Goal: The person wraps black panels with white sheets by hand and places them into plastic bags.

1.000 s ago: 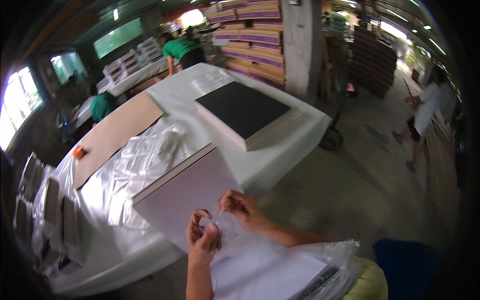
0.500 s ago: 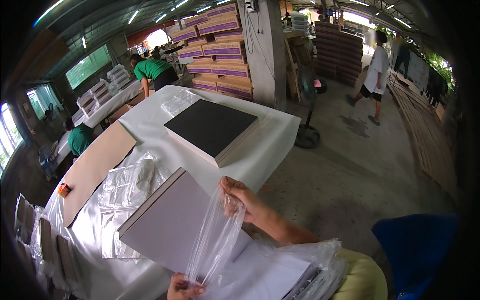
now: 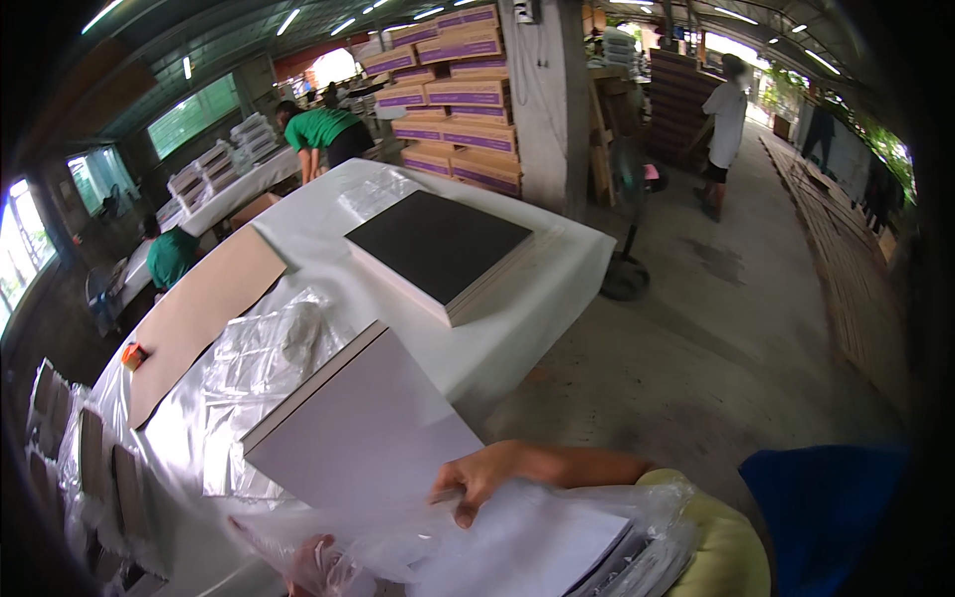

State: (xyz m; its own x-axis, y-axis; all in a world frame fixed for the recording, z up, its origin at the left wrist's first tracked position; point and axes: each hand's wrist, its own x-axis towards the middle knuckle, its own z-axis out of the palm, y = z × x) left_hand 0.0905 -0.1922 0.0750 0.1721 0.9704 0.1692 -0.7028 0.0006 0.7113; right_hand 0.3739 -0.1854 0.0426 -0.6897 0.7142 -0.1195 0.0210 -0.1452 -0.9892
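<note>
Bag lowered and spread open beside the pale board

The right hand, which a moment ago held the clear plastic bag up high, has dropped to the near edge of the pale board on the white table, fingers curled, pinching the film. The left hand now shows through the plastic, apparently gripping it; the bag's mouth looks ready for the board.
</note>
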